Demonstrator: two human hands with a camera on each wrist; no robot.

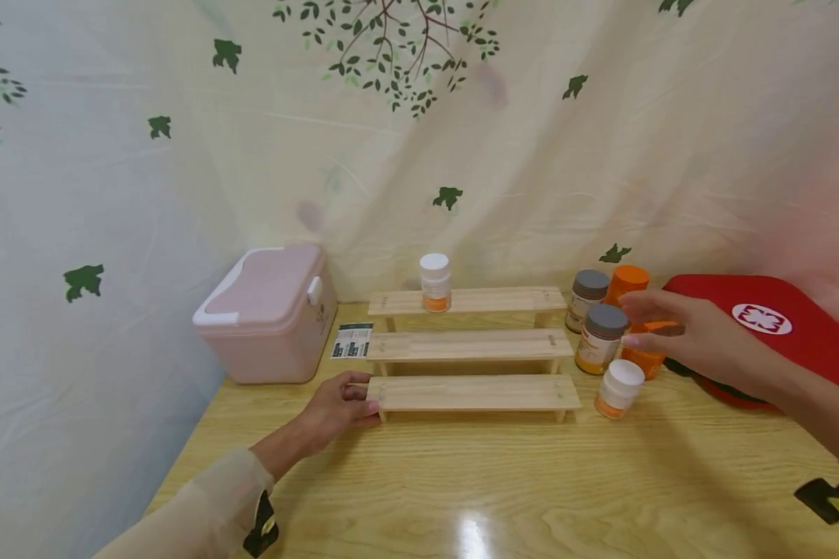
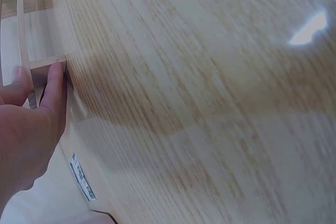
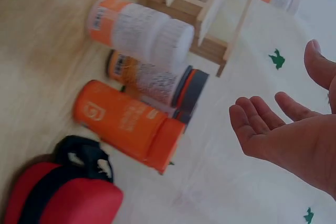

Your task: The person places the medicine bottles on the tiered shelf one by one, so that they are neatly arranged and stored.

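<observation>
My left hand (image 1: 330, 410) grips the left end of the lowest step of a three-tier wooden rack (image 1: 475, 393); the left wrist view shows thumb and fingers around its end support (image 2: 44, 71). A white-capped bottle with an orange base (image 1: 435, 284) stands on the top tier. My right hand (image 1: 706, 335) hovers over the pill bottles right of the rack, fingers apart and holding nothing. Below it stand a second white-capped bottle (image 1: 619, 390), two grey-capped bottles, the nearer one (image 1: 600, 341) with a yellow-orange base, and orange bottles (image 3: 126, 121), partly hidden by the hand in the head view.
A pink lidded box (image 1: 273, 318) stands left of the rack, with a printed card (image 1: 353, 341) between them. At the right lies a red pouch (image 1: 797, 349) with a white emblem. Behind the table hangs a leaf-patterned cloth (image 1: 363, 186).
</observation>
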